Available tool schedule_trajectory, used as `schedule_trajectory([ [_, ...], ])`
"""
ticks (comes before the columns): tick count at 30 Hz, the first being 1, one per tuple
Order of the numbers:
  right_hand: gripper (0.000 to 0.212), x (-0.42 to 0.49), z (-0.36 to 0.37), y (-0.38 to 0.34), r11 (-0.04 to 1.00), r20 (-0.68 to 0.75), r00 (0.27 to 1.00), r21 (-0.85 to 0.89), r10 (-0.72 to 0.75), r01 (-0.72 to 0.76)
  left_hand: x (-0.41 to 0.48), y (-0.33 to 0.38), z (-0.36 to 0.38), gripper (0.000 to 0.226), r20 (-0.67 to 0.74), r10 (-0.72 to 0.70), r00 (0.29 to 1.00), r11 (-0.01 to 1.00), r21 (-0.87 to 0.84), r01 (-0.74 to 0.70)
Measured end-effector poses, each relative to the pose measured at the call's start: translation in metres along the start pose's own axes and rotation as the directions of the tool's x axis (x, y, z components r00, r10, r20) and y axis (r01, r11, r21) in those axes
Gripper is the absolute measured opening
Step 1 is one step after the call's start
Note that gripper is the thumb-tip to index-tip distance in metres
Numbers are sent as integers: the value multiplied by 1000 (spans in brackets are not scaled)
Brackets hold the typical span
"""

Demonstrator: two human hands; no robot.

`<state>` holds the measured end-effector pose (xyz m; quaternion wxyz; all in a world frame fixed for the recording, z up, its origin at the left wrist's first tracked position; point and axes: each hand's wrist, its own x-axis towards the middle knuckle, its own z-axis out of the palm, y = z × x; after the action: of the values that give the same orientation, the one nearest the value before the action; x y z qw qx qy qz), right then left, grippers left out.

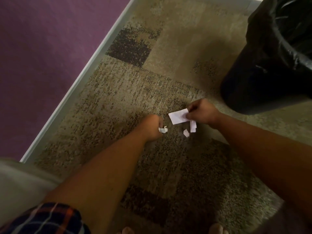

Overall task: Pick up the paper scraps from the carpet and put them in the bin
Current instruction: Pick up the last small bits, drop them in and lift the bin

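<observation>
My right hand (201, 112) pinches a large white paper scrap (178, 117) just above the carpet (152, 85). A narrow white strip (193, 127) hangs below that hand; I cannot tell whether it is held or lies on the carpet. A small white scrap (186, 132) lies on the carpet beside it. My left hand (152, 127) is curled round crumpled paper bits (163, 129) that stick out of the fist. The black bin (270, 65) with a black liner stands at the far right, beyond my right hand.
A purple wall (42, 56) with a white baseboard (81, 78) runs along the left edge of the carpet. My bare toes (216, 229) show at the bottom edge. Plaid cloth (50, 218) sits at the bottom left.
</observation>
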<state>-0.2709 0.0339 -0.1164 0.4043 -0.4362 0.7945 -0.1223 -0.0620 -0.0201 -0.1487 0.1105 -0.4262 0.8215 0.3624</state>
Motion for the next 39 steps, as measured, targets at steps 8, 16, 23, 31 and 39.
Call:
schedule_trajectory([
  [8, 15, -24, 3, 10, 993, 244, 970, -121, 23, 7, 7, 6, -4, 48, 19, 82, 996, 995, 59, -83],
  [16, 18, -26, 38, 18, 969, 72, 990, -224, 123, -105, 9, 10, -2, 44, 60, 147, 987, 976, 156, -154],
  [23, 17, -33, 59, 13, 922, -99, 990, -364, 104, -134, 8, 7, 2, 32, 28, 141, 990, 981, 132, -144],
  [31, 15, -33, 52, 11, 955, -87, 978, -214, 190, -204, 7, 3, 4, 22, -88, 31, 996, 993, -114, -41],
  [39, 16, -38, 17, -23, 950, -220, 958, 291, 184, -116, -5, 34, -31, 24, -205, -405, 891, 587, -806, 81],
])
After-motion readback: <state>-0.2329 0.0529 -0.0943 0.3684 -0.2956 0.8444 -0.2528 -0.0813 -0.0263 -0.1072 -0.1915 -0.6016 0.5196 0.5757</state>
